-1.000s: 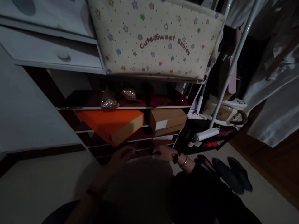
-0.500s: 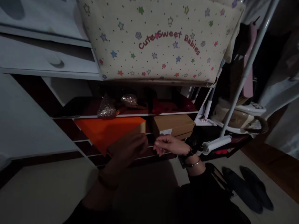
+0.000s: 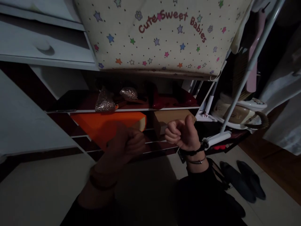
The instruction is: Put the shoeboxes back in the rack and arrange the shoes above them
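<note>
My left hand [image 3: 128, 141] is a dark, shadowed fist, held in front of an orange shoebox [image 3: 94, 122] on the lower shelf. Its fingers are curled in and nothing shows in them. My right hand [image 3: 182, 133], better lit, has its fingers folded and its thumb pointing up, with no object visible in the grip. It hovers before a brown cardboard box [image 3: 166, 119] and overlaps its right part. A gap separates the two hands. Glittery shoes [image 3: 105, 101] and dark red shoes [image 3: 185, 98] rest on the shelf above the boxes.
A cream star-print cloth bag [image 3: 155, 40] hangs over the shelf top. White drawers [image 3: 47, 40] stand at left. On the right are a pale pole [image 3: 246, 75], a pink brush handle [image 3: 253, 62] and a beige-and-white pot [image 3: 230, 110]. Dark shoes [image 3: 237, 182] lie on the tiled floor.
My right hand has turned upward and risen, its fingers curling into a fist with the thumb raised. My left hand has closed into a fist too and shifted slightly left. The view has tilted slightly downward.
</note>
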### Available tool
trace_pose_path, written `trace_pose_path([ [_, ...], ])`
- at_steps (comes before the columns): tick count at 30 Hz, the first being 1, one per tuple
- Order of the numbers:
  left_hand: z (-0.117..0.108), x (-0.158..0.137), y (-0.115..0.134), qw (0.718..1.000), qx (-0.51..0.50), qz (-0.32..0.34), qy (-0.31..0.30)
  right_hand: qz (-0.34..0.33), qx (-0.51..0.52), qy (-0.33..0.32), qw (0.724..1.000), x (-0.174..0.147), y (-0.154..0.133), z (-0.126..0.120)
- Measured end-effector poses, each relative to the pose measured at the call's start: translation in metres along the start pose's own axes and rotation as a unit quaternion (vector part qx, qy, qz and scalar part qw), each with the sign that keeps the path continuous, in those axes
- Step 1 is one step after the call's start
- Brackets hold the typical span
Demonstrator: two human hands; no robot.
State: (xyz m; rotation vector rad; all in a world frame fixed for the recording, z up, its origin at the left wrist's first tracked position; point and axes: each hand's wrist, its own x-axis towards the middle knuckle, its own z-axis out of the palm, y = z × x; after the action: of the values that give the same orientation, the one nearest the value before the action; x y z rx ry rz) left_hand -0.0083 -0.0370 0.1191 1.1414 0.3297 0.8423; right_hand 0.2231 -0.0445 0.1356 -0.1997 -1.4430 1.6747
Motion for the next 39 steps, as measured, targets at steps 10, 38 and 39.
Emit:
trace_pose_path([
  [10, -0.008, -0.004, -0.008, 0.996, -0.003, -0.089, -0.009, 0.154, 0.05, -0.089, 0.983, -0.001, 0.034, -0.022],
  [38, -0.011, 0.002, -0.016, 0.995, -0.056, -0.07, 0.034, 0.157, 0.04, -0.034, 0.986, -0.005, 0.039, -0.029],
  [39, -0.011, 0.002, -0.016, 0.995, -0.064, -0.064, 0.045, 0.155, 0.04, -0.034, 0.987, -0.005, 0.038, -0.029],
])
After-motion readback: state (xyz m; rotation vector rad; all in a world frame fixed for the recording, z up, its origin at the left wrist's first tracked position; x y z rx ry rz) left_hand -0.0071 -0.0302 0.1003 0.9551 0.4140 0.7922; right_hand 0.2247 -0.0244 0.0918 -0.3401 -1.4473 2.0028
